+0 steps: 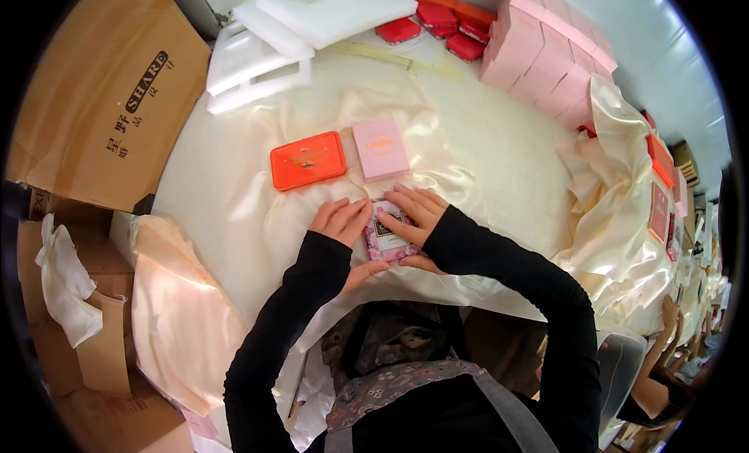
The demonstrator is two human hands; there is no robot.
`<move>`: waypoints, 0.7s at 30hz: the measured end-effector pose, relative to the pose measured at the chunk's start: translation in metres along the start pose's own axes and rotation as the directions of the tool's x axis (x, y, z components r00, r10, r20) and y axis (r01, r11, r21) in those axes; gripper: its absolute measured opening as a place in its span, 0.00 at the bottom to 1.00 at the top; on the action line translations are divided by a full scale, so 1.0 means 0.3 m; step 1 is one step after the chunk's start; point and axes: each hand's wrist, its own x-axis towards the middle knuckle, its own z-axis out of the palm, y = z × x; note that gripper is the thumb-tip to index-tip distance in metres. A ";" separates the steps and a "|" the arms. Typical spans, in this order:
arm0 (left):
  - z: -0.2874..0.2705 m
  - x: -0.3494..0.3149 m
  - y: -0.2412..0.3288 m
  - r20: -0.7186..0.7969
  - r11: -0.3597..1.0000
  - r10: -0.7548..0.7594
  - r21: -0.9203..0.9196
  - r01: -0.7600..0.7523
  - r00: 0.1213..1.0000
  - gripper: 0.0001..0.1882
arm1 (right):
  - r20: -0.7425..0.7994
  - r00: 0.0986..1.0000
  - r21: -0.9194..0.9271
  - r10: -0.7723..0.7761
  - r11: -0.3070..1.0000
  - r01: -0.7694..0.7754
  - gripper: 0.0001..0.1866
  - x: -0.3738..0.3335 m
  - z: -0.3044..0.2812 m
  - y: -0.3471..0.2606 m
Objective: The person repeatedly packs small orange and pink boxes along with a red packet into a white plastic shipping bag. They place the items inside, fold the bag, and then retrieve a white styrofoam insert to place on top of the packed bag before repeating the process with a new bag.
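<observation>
Both my hands press on a small pink patterned box (385, 233) with a dark label, lying on the cream satin cloth (234, 195) near the table's front edge. My left hand (342, 223) covers its left side, thumb under the near edge. My right hand (413, 211) lies over its right side and top, fingers spread. Just beyond my hands sit an orange rectangular tin (308, 160) and, right of it, a plain pink box (380, 147).
White foam inserts (273, 39) lie at the far left, red tins (437, 22) at the back, a stack of pink boxes (546, 55) at the far right. Cardboard cartons (101, 94) stand left of the table. Another person's hands (671, 312) show at the lower right.
</observation>
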 end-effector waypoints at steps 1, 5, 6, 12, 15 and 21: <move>0.001 0.004 0.003 -0.008 1.000 -0.019 -0.016 0.019 1.000 0.45 | 0.005 1.000 0.035 -0.013 0.999 0.013 0.40 0.011 0.003 0.010; 0.010 0.017 0.020 -0.004 0.991 -0.133 -0.010 0.133 0.991 0.44 | -0.073 0.994 0.117 -0.076 0.990 0.084 0.38 0.023 0.053 0.078; 0.011 0.022 0.028 -0.030 0.994 -0.111 0.013 0.111 0.993 0.44 | -0.104 0.989 0.141 -0.108 0.983 0.122 0.39 0.016 0.074 0.091; -0.036 0.101 0.096 0.186 0.968 -0.171 0.216 0.129 0.968 0.46 | -0.267 0.958 0.123 -0.101 0.983 0.138 0.38 -0.022 0.159 0.102; -0.069 0.135 0.133 0.229 0.930 -0.090 0.368 0.000 0.969 0.47 | -0.197 0.980 0.147 0.036 0.989 -0.007 0.32 -0.035 0.067 0.153; 0.051 0.157 0.134 0.273 0.958 0.020 0.271 -0.097 0.962 0.39 | -0.728 0.267 0.258 0.631 0.614 -0.746 0.08 -0.358 -0.209 0.623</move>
